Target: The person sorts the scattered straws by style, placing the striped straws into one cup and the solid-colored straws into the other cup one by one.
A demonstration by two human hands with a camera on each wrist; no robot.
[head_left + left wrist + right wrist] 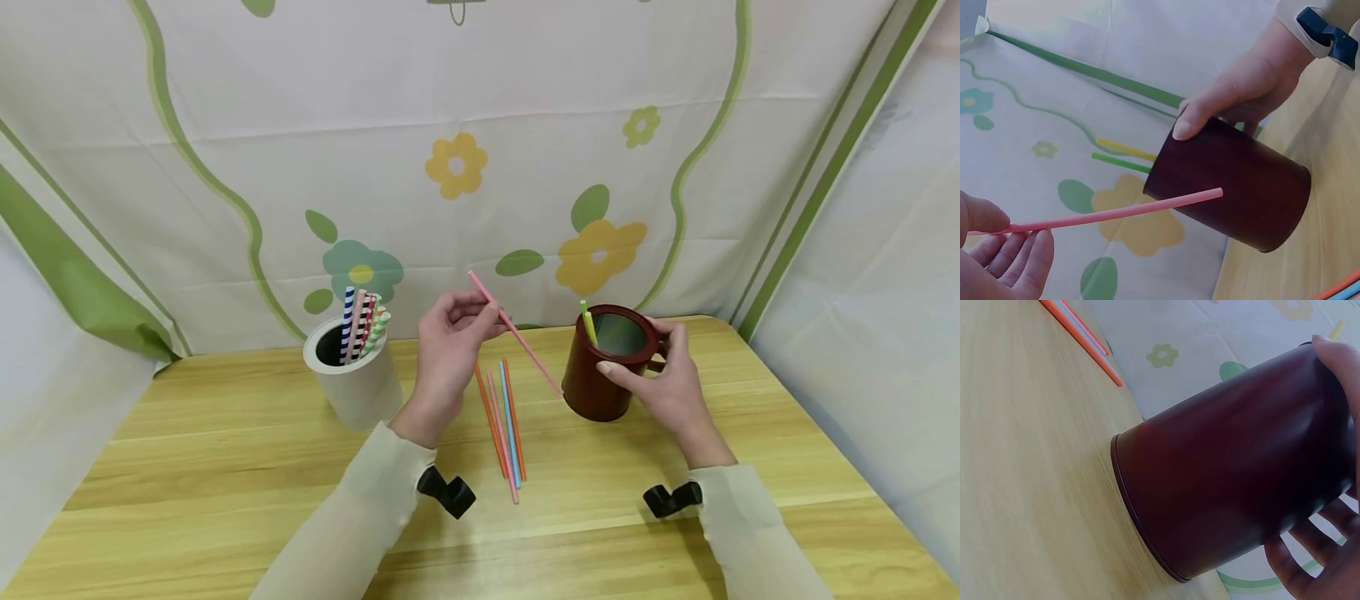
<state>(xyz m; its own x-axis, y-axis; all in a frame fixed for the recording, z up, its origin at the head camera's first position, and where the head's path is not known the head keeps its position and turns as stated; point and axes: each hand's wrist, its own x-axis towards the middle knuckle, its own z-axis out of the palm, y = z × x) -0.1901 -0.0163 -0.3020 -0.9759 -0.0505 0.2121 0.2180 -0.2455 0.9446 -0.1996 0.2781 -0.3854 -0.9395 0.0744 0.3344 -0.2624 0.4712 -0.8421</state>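
A pink straw slants through the air, pinched near its upper end between thumb and fingers of the left hand. Its lower end hangs just left of a dark red mug; whether it touches the mug is unclear. The right hand grips the mug at its handle side, thumb near the rim. A green straw and a yellow straw stand in the mug.
Several orange, pink and blue straws lie on the wooden table between the arms. At the left stands a white cup holding several striped straws. A flowered cloth hangs behind the table.
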